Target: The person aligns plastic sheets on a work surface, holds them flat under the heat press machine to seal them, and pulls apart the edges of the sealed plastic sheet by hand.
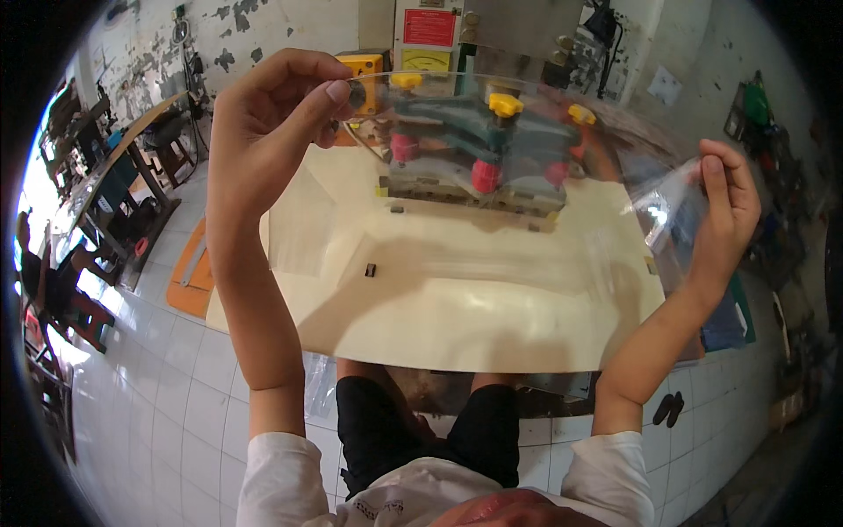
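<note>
A clear plastic sheet (657,209) is held up and spread between my two hands over the table. My left hand (272,123) pinches its upper left corner between thumb and fingers. At the other side my right hand (731,195) is closed on the right edge, where the plastic bunches and shines. Through the sheet I see a dark green clamp-like device (505,132) with yellow knobs and red round parts, standing on a metal base (474,200). Whether the plastic is a single film or a bag, I cannot tell.
A cream board (421,338) covers the tabletop, with a small dark piece (370,270) on it. More clear plastic (303,228) lies at its left. Behind stands a yellow box (364,66). A workbench (132,145) is far left; slippers (669,409) lie on the tiles at right.
</note>
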Motion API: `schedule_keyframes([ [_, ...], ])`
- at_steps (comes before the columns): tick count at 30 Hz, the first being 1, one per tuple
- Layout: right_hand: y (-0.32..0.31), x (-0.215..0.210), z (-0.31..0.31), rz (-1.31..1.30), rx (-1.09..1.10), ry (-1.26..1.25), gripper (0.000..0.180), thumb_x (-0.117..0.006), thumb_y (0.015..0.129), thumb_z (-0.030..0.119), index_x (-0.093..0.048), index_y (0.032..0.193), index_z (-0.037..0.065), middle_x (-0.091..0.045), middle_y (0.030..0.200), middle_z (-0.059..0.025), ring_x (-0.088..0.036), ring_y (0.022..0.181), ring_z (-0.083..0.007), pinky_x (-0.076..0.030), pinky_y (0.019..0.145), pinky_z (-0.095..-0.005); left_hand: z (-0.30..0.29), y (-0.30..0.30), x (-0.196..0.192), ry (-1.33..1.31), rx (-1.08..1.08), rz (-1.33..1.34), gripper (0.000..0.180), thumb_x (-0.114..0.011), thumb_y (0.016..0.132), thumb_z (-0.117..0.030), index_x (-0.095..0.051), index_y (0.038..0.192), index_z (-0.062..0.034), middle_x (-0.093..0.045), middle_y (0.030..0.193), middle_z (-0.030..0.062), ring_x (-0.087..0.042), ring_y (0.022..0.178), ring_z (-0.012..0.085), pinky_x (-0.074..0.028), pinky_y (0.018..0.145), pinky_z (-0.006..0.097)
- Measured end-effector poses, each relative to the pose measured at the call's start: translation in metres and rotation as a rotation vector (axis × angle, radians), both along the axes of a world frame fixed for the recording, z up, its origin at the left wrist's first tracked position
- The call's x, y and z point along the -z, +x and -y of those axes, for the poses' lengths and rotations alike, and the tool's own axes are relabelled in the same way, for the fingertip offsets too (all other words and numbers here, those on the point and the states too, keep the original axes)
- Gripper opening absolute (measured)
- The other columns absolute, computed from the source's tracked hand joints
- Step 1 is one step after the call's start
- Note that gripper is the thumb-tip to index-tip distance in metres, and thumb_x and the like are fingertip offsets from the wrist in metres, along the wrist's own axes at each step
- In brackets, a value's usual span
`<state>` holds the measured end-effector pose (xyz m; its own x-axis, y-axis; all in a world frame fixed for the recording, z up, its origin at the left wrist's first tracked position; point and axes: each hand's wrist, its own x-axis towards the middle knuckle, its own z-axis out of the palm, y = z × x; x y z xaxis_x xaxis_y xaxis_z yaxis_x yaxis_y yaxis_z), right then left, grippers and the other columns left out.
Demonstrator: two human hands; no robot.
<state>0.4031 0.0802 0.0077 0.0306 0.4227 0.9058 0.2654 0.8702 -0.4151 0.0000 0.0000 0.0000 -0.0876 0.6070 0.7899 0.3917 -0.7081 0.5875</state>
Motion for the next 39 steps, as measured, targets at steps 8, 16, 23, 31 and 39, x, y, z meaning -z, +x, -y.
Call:
schedule_keyframes([
  [8,0.015,0.010,0.076,0.090,-0.014,-0.062,0.016,-0.065,0.096,0.013,-0.069,0.102,-0.002,-0.065,0.086,-0.0037,-0.059,0.077,-0.0105,-0.045,0.071,-0.0225,0.074,-0.001,0.012,-0.086,0.064,0.014,0.015,-0.069,0.092,-0.007,-0.067,0.102,0.0042,-0.070,0.088,0.0062,-0.066,0.078,0.0098,-0.050,0.059,0.023],
  [16,0.045,0.068,0.192,0.414,0.024,-0.073,0.019,-0.076,0.085,0.017,-0.070,0.089,-0.001,-0.063,0.068,-0.0085,-0.062,0.063,-0.0194,-0.047,0.062,-0.0279,0.196,0.020,0.084,-0.043,-0.059,-0.155,0.009,-0.073,0.071,0.000,-0.066,0.075,-0.0025,-0.068,0.066,0.0087,-0.066,0.057,0.0195,-0.049,0.053,0.027],
  [23,0.059,0.079,0.237,0.453,0.074,-0.049,0.020,-0.080,0.074,0.022,-0.070,0.073,0.005,-0.059,0.058,-0.0074,-0.059,0.056,-0.0235,-0.050,0.060,-0.0349,0.239,0.050,0.091,0.069,-0.064,-0.125,0.012,-0.072,0.061,0.002,-0.065,0.066,-0.0063,-0.066,0.059,0.0045,-0.061,0.046,0.0166,-0.045,0.046,0.025],
  [31,0.050,0.035,0.229,0.291,0.241,0.004,0.007,-0.073,0.078,0.007,-0.068,0.079,0.002,-0.063,0.070,-0.0093,-0.058,0.063,-0.0187,-0.048,0.062,-0.0314,0.220,0.058,0.041,0.176,-0.198,-0.159,0.010,-0.069,0.061,0.000,-0.062,0.066,-0.0036,-0.062,0.056,0.0060,-0.060,0.046,0.0162,-0.044,0.046,0.024],
  [39,0.032,0.030,0.072,0.651,-0.047,-0.460,0.012,-0.070,0.089,0.008,-0.070,0.094,-0.003,-0.066,0.076,-0.0059,-0.058,0.067,-0.0098,-0.046,0.062,-0.0250,0.073,-0.001,0.045,-0.544,0.107,-0.155,0.012,-0.066,0.094,-0.008,-0.063,0.090,0.0029,-0.065,0.078,0.0021,-0.060,0.071,0.0070,-0.046,0.064,0.023],
])
